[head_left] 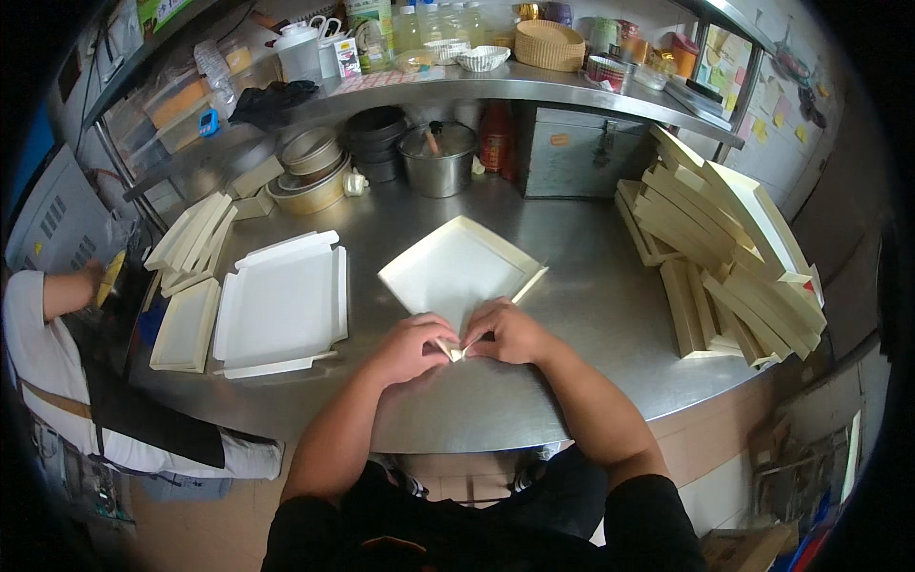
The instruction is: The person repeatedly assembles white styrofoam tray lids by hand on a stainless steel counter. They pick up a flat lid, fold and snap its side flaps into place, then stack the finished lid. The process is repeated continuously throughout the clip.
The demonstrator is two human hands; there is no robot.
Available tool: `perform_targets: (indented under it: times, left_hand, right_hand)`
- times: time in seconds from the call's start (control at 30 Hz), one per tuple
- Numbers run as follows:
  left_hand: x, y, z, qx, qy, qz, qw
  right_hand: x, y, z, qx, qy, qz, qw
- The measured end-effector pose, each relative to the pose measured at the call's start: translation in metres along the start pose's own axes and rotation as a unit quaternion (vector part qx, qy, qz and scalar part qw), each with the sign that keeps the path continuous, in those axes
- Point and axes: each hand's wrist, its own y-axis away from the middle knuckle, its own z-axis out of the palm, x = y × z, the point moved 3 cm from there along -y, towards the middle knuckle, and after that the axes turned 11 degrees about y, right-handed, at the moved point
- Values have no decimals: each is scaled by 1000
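- Our left hand point(416, 345) and right hand point(510, 330) pinch the near corner flaps point(456, 354) of the cardboard tray point(457, 262) — both gripping closed.
- We do best creasing gently, evenly — folds square, nothing torn.

Steel table point(591, 286), metal shelf point(534, 88) above; pale wall point(653, 17) behind; tiled floor point(701, 434).

no lettering readable: print on red bottle point(495, 143), white box point(348, 59), green-white package point(369, 27) too small.

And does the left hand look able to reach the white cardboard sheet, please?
Probably yes: only bare tabletop separates the left hand from the white cardboard sheet, though that hand is pinching the shallow box.
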Motion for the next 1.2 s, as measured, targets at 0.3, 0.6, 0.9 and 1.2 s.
perform_targets:
  times: [0.3, 0.6, 0.9, 1.2]
  left_hand:
    - [21, -2, -5, -109, -69, -27, 991]
    - [11, 6, 1, -142, -4, -139, 980]
    - [12, 8, -3, -121, 52, -92, 987]
    - [22, 3, 1, -116, 6, 53, 992]
  right_hand:
    - [-7, 4, 3, -52, -23, -15, 998]
    - [-17, 7, -3, -29, -15, -21, 999]
    - [-7, 8, -9, -28, -89, -14, 996]
    - [-14, 5, -2, -76, -47, -9, 996]
